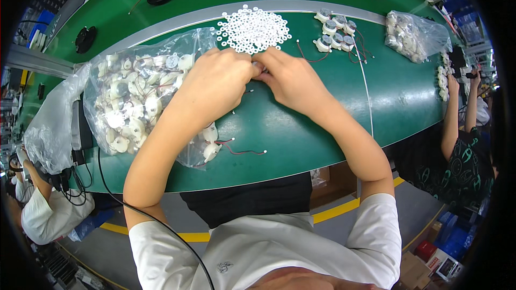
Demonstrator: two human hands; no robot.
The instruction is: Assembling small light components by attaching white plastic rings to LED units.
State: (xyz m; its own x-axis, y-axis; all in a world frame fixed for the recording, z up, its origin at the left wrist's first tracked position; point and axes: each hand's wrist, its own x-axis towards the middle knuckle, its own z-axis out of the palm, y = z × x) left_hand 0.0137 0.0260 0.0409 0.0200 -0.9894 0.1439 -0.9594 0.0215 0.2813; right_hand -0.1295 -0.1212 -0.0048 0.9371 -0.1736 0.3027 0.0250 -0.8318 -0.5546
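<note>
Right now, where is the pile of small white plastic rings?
The pile of small white plastic rings lies on the green belt, just beyond both hands' fingertips.

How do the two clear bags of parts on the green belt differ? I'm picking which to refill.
The left bag is larger and lies open beside the left hand, parts and wires spilling out at its lower end. The right bag is smaller, lies far from both hands, and nothing spills from it. Both are clear plastic holding small white round parts.

green bench (279, 129) | white rings (252, 28) | bagged motors (134, 102) | loose motors (334, 33)
</note>
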